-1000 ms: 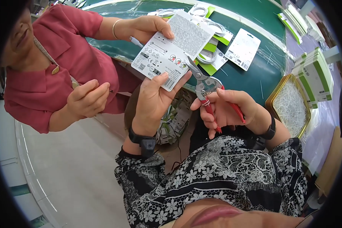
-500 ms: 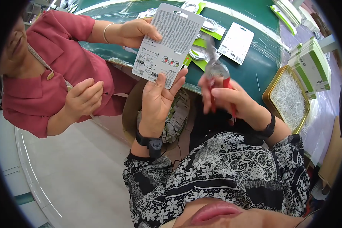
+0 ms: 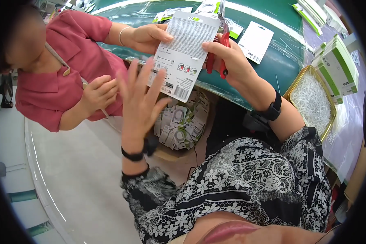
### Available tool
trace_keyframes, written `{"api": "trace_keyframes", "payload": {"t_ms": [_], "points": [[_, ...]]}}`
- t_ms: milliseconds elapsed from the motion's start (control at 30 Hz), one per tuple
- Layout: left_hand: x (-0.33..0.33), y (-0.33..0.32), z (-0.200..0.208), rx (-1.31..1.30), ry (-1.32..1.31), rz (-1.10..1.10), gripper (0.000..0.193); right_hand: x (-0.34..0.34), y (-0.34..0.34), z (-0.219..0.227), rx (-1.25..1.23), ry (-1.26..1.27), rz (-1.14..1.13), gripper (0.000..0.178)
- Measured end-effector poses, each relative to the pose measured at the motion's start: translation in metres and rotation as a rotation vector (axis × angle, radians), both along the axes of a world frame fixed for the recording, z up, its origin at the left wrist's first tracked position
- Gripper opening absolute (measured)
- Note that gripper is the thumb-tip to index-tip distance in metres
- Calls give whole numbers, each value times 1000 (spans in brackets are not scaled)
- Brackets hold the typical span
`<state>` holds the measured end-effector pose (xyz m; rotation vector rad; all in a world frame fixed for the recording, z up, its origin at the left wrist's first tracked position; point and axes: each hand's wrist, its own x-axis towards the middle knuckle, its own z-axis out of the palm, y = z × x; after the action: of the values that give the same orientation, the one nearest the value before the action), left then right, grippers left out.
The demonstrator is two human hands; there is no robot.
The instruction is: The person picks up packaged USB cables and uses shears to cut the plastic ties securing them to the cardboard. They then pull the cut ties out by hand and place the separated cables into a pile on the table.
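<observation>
A white blister card (image 3: 191, 44), its printed back showing, is held up in front of me. My right hand (image 3: 236, 61) grips red-handled pruning shears (image 3: 225, 40), with its thumb against the card's right edge. The shears' blades point up beside the card. My left hand (image 3: 140, 101) is open with fingers spread, blurred, just before the card's lower left part. A co-worker's hand (image 3: 148, 37) pinches the card's left edge. That person's other hand (image 3: 101, 92) is curled near their waist.
Under the table edge, a carton holds many packaged cables (image 3: 179, 126). Another white card (image 3: 256, 42) and several cable packs lie on the green table (image 3: 284, 53). On the right are a gold-rimmed tray (image 3: 333, 117) of thin clear strips and green-white boxes (image 3: 337, 67).
My left hand has let go of the card's lower edge and moved left, fingers spreading. My right hand has risen with the shears to the card's right edge. The co-worker's hand still holds the card.
</observation>
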<state>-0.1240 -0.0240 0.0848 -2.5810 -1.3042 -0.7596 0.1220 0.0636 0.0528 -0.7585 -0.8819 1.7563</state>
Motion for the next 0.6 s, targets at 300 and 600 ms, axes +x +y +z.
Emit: {"api": "trace_keyframes", "payload": {"t_ms": [300,600], "points": [[29,27,-25,-721,-1040,-140,43,21,-24,35,69,182,68,42],[64,16,-53,-962,-1769,-212,42,18,-77,25,-215,246,616,44]]}}
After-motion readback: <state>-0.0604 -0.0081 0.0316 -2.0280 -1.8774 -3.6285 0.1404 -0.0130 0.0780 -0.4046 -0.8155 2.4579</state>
